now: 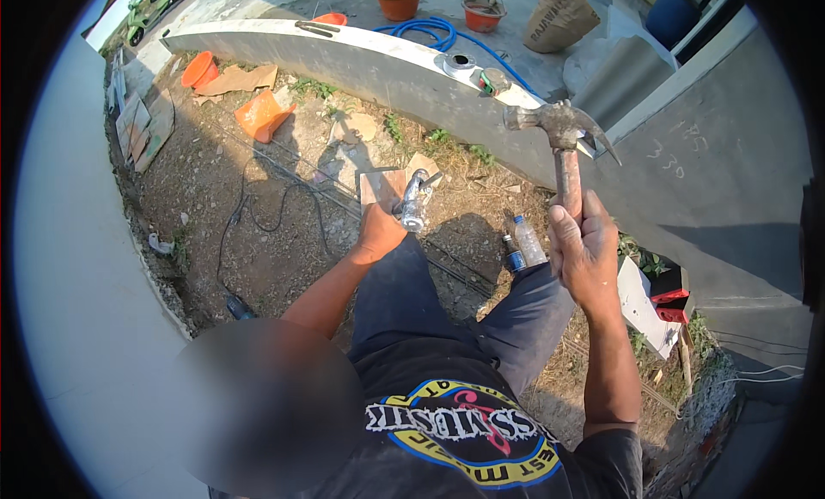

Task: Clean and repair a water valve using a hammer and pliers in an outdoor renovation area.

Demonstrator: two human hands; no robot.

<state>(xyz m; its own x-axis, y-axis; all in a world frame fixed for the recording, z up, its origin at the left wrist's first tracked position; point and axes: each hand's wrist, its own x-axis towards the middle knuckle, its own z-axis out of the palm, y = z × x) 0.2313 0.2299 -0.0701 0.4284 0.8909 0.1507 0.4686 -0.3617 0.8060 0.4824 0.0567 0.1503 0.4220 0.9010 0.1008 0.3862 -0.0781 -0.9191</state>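
Note:
My right hand (pixel 586 245) is wrapped round the handle of a claw hammer (pixel 567 168) and holds it upright, its head at the top and the claw pointing right. In front of me, my left hand (pixel 380 231) is closed on a silvery metal piece (pixel 416 208) with a rounded body and a dark bar across its top; its exact kind is unclear. Right by that hand is a reddish-brown board (pixel 383 188), and I cannot tell whether the fingers also touch it. The hammer head is well apart from the metal piece.
A low wall (pixel 378 73) curves across the far side, with a roll of tape (pixel 460 62) on it. Orange buckets (pixel 262 116), a cable (pixel 243 198) and long rods (pixel 301 181) lie on the dirt. Bottles (pixel 528 239) stand near my right knee. A grey wall (pixel 713 181) rises at right.

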